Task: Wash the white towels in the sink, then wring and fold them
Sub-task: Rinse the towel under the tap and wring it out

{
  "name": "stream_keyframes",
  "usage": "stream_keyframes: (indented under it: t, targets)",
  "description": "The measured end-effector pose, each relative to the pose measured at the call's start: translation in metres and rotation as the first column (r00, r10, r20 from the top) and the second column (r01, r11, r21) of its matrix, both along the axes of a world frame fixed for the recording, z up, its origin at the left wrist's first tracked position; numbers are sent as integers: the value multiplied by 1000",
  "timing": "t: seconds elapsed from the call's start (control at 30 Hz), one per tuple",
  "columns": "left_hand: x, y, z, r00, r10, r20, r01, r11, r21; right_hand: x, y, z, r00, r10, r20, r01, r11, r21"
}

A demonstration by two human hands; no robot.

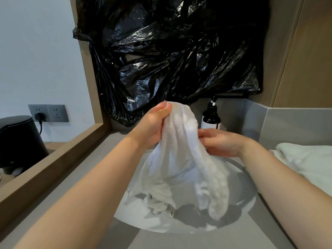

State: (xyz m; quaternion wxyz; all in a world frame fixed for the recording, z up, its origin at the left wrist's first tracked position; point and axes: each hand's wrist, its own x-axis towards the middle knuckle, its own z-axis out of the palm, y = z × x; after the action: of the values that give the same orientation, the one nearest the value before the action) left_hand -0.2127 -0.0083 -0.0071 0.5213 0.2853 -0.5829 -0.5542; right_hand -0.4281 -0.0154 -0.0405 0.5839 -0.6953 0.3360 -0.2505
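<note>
Left hand (152, 123) is clenched on the top edge of a white towel (179, 150), fingers and thumb pinching the fabric, and it holds that edge raised above the sink (136, 220). Right hand (222, 142), lower and just to the right of it, grasps the same towel at its right side. The towel hangs from both hands, with its lower end bunched in the sink beneath them; a second white towel (305, 159) lies on the tabletop (260, 230) to the right of the right hand, and a dark bottle (211, 117) stands just beyond that hand.
</note>
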Motion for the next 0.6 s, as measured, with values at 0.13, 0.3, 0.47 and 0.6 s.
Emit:
stream_keyframes:
  t: [0.13,0.3,0.47,0.6]
  targets:
    - [5,-2,0,994,31,-101,-26,998,55,2,-16,-15,882,-420,-212,383,903,-195]
    - [13,-4,2,976,93,-198,-76,993,93,-27,-17,-33,795,-170,-582,338,921,193]
    - [11,-3,3,931,189,-312,-168,982,91,-38,-13,-48,768,323,-553,-27,879,476]
    - [12,-5,1,918,157,-365,-131,987,95,-24,-14,-60,868,262,-421,-75,909,410]
